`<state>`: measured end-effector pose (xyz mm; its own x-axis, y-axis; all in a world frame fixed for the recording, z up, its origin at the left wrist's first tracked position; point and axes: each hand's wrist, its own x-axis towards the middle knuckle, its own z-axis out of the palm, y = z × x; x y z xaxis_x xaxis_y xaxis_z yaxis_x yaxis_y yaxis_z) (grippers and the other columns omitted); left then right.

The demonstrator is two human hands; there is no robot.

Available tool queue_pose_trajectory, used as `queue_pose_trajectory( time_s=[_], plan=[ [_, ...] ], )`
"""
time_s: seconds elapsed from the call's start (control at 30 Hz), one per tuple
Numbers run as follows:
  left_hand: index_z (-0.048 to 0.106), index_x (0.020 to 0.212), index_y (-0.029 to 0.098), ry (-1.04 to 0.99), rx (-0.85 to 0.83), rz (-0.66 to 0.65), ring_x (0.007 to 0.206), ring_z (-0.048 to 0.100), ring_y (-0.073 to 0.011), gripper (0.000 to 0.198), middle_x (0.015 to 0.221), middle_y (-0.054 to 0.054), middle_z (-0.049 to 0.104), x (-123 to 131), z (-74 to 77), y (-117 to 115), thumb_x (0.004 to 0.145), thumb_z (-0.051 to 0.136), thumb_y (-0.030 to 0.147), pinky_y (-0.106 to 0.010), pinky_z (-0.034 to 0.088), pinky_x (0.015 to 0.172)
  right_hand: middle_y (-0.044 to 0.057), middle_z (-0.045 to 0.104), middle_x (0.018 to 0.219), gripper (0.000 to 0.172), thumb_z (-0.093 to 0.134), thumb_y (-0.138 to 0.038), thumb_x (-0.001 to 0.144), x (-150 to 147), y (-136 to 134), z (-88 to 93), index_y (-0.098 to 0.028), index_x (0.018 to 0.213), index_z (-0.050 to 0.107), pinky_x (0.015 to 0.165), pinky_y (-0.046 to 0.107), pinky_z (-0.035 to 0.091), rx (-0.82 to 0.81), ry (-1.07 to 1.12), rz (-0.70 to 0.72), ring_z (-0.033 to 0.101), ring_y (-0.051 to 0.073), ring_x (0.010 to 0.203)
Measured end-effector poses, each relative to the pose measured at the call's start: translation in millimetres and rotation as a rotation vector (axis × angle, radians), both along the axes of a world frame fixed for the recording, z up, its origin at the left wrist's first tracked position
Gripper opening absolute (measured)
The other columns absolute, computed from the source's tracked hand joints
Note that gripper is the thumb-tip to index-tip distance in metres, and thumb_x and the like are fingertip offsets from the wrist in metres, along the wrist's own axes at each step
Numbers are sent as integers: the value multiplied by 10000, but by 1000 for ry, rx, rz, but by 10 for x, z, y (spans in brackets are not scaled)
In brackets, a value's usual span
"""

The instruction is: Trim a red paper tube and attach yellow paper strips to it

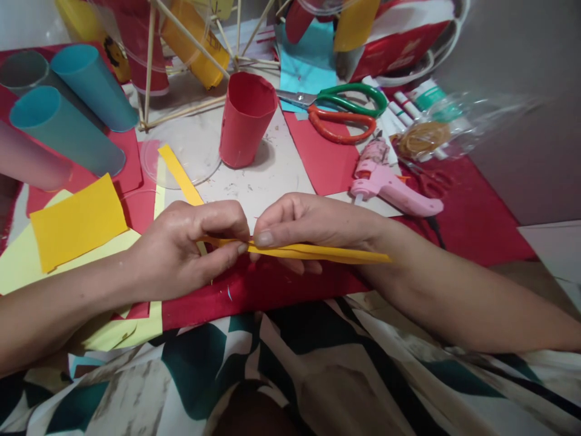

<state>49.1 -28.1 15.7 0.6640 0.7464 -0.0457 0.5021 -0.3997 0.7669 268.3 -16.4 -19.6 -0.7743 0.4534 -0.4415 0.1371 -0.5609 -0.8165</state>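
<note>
A narrow folded yellow paper strip (318, 252) is pinched between both hands over the table's front edge. My left hand (195, 245) grips its left end between thumb and forefinger. Right beside it, my right hand (304, 233) holds the strip with the thumb on top, and the free end runs right across the wrist. Behind the left hand, another flat yellow strip (180, 174) lies partly over a clear plastic lid (200, 151). A red paper cup shape (249, 120) stands upright beyond the hands.
Blue paper tubes (68, 130) stand at the left near a yellow paper piece (79, 221). Green-and-orange-handled scissors (345, 109), a pink glue gun (394, 188) and a bag of rubber bands (424, 139) lie at the right. A wooden stick frame (186, 112) rises at the back.
</note>
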Motion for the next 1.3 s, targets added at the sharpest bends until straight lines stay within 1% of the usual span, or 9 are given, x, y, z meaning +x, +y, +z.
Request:
queue_pose_trajectory(
  time_s=[0.13,0.23,0.37,0.47,0.53,0.77,1.03,1.2,1.3],
  plan=[
    [626,757,188,34,17,-99,563,573,-83,107,705,5,685,-7,-16,-8,853,581,174,-183,421,527,-49,595,456,257,745,-375,780,-12,-28,9,-129,753,676,355,124,383,-29,-10,22,523,56,371],
    [639,774,173,-1,-63,-152,576,592,-80,123,705,1,687,-13,-8,31,856,554,140,-170,436,535,-54,589,448,182,684,-295,809,-26,-49,4,-140,720,649,361,126,391,-31,-19,19,515,55,360],
    [630,829,162,-57,-406,-123,604,622,-100,48,714,-8,674,-10,11,132,801,611,128,-164,475,539,-58,582,437,119,635,-225,818,-36,-58,5,-141,740,667,361,120,388,4,-58,-4,519,55,360],
    [622,949,166,-74,-673,-75,618,631,-115,138,770,-30,698,-9,0,202,821,653,205,-178,498,535,-57,584,434,104,627,-212,811,-35,-59,25,-146,746,673,346,117,374,36,-95,-35,520,58,358],
    [643,973,162,-63,-767,-62,588,613,-103,178,755,-32,699,-13,-22,228,857,658,296,-174,494,523,-59,585,435,102,622,-206,804,-33,-59,40,-151,728,664,337,116,366,49,-113,-41,517,58,354],
    [736,887,142,-25,-888,-141,658,676,-93,120,813,-64,765,-29,-72,269,884,644,219,-144,520,610,-54,566,425,179,597,-254,864,-14,-63,48,-148,745,678,346,111,331,69,-141,38,471,44,350],
    [702,845,116,-112,-1118,-109,579,683,-77,13,666,-8,735,-5,-149,302,832,702,119,-121,525,574,-60,561,447,183,639,-295,873,9,-63,60,-138,791,684,383,107,320,59,-100,78,466,34,387],
    [695,828,120,-100,-1093,-128,578,684,-68,55,665,-14,738,-9,-164,271,871,672,144,-106,513,577,-59,561,447,240,672,-356,859,-13,-67,37,-129,784,688,379,129,326,71,-93,88,462,40,373],
    [696,839,127,-62,-1036,-129,569,680,-65,81,664,-18,739,-2,-163,254,887,668,186,-98,502,565,-62,571,453,175,677,-289,846,-32,-67,26,-133,768,674,378,132,319,77,-69,89,466,41,374]
  ],
)
